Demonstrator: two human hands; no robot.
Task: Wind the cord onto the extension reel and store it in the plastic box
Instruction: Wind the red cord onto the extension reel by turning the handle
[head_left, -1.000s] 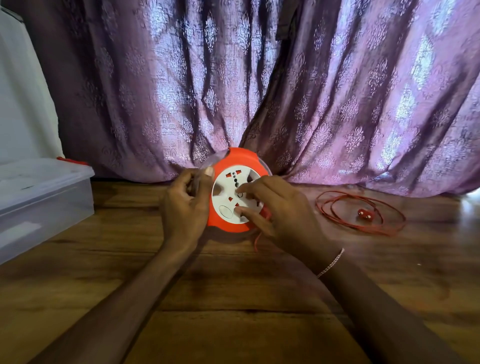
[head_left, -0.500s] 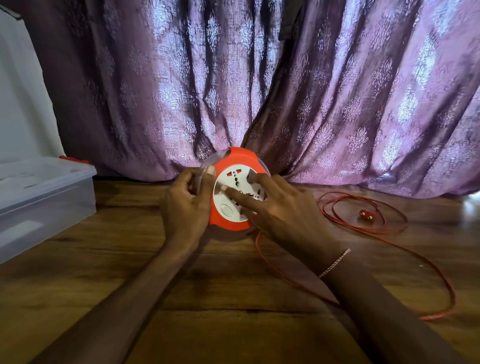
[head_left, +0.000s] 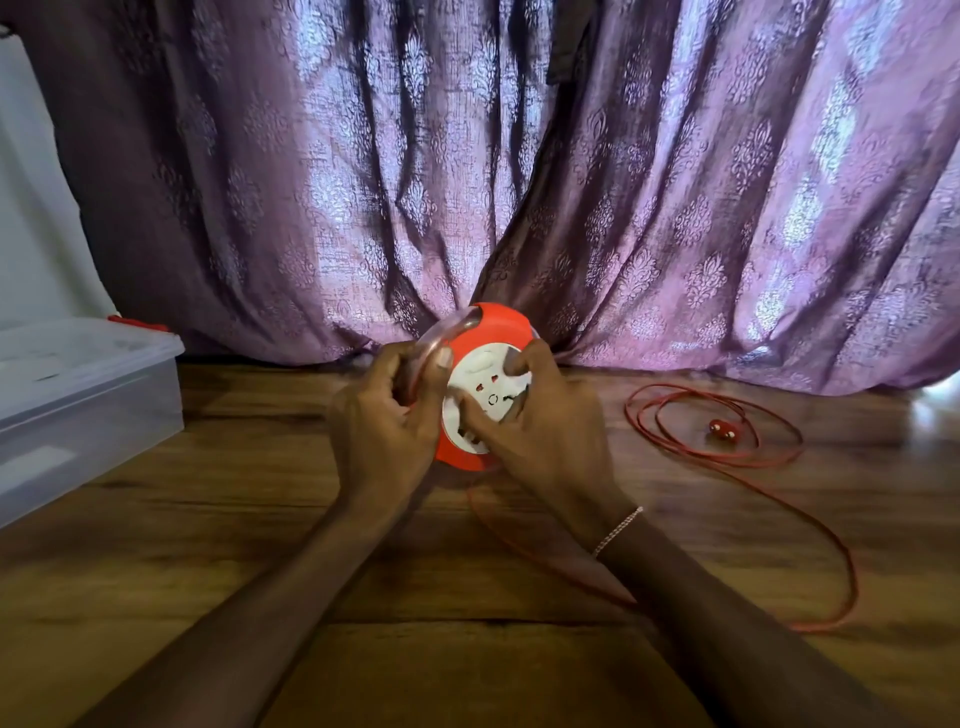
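Near the far edge of the wooden floor (head_left: 260, 571), just in front of the purple patterned curtain (head_left: 623, 208), you have the extension reel (head_left: 493, 332) standing on its rim between your two hands, its white socket face (head_left: 475, 387) turned toward you. Your left hand (head_left: 382, 431) grips the reel's left side, fingers curled round the clear back flange and thumb lying against the orange front rim. Your right hand (head_left: 550, 436) is curled onto the socket face, fingertips set at its upper right and lower left; a thin bracelet (head_left: 618, 530) sits on that wrist. The face shows socket holes and a small ring mark, but any lettering on it is too blurred to read. The red cord (head_left: 852, 577) comes out below the reel, passes under your right forearm, sweeps out in a wide bend to the right and runs back to a loose coil by the curtain, with the red plug (head_left: 722, 428) lying inside that coil. The plastic box (head_left: 88, 405) stands at the left edge, well apart from the reel, its translucent lid on and a red latch (head_left: 137, 323) showing at its back corner.
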